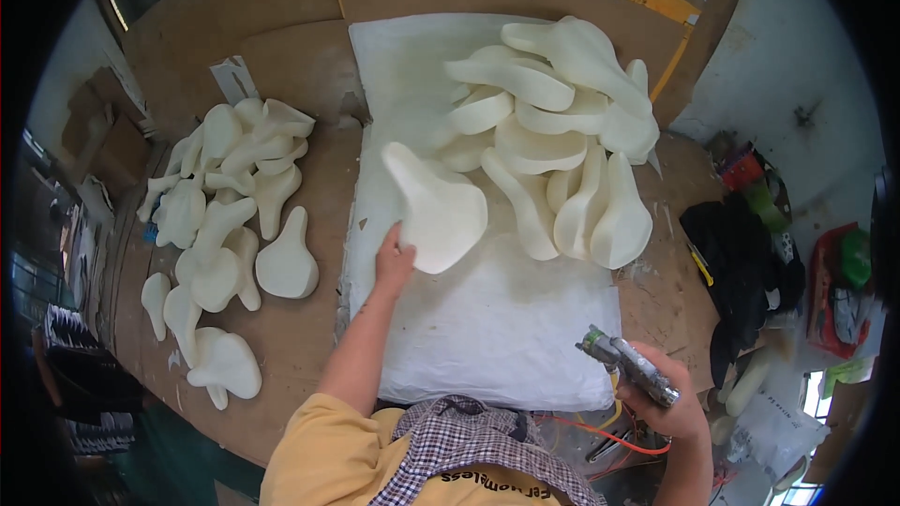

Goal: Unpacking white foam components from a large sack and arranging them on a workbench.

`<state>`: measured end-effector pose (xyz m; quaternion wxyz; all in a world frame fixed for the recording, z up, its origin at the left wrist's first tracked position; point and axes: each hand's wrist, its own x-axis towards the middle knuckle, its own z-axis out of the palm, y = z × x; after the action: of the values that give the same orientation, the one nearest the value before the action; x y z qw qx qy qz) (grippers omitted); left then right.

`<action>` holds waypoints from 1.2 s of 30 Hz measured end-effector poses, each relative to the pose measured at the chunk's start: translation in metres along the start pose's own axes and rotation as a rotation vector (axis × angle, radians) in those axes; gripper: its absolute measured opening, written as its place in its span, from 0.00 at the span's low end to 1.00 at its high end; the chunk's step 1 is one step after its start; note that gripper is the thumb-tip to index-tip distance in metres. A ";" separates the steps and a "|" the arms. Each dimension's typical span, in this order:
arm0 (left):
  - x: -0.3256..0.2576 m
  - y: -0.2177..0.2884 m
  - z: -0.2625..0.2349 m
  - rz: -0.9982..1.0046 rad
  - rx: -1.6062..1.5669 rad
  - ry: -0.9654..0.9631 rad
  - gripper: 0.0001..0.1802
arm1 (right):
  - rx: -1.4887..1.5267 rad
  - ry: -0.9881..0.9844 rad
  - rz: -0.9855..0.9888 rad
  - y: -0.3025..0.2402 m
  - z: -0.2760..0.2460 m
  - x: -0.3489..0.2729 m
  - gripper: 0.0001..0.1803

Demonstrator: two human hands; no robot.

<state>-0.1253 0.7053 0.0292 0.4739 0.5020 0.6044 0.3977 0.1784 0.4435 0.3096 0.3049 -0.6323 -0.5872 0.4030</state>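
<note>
My left hand point(395, 260) grips the wide end of a cream foam bicycle saddle pad point(437, 211), its narrow nose tilted away to the upper left. The pad is over a white covered work surface point(487, 337). At the lower right, my right hand point(670, 401) is wrapped around a silver, pistol-like hand tool point(637, 370) with a greenish front end, pointing left; its exact kind is unclear. Beyond the held pad, a heap of similar saddle pads point(544, 141) lies on the far right of the white surface.
More saddle pads point(216, 267) are piled on the brown cardboard point(309, 347) to the left. An orange hose point(647, 451) runs below my right hand. Dark cloth point(741, 262) and a red basket point(834, 290) stand at the right. Cardboard point(281, 47) lines the back.
</note>
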 end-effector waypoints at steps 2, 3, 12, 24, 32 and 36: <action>0.005 0.026 -0.038 -0.125 -0.490 0.020 0.29 | 0.149 0.066 0.027 0.003 0.003 0.001 0.28; 0.016 0.027 -0.063 -0.102 -0.816 0.035 0.28 | 0.154 0.082 0.034 0.000 0.005 0.004 0.28; 0.043 -0.050 -0.013 0.169 0.601 0.170 0.40 | 0.243 0.062 -0.032 -0.002 0.041 0.029 0.30; 0.062 0.102 -0.058 -0.259 0.330 -0.247 0.42 | 0.288 0.019 -0.002 -0.001 0.056 0.047 0.30; 0.033 -0.039 -0.013 -0.156 0.057 -0.178 0.46 | 0.314 0.050 0.003 -0.044 0.069 0.047 0.30; 0.038 -0.054 -0.021 -0.187 -0.006 -0.037 0.40 | 0.287 0.113 0.000 -0.058 0.072 0.045 0.29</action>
<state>-0.1598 0.7332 -0.0247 0.5214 0.4491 0.6386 0.3443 0.0867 0.4888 0.3174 0.4247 -0.6040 -0.5053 0.4466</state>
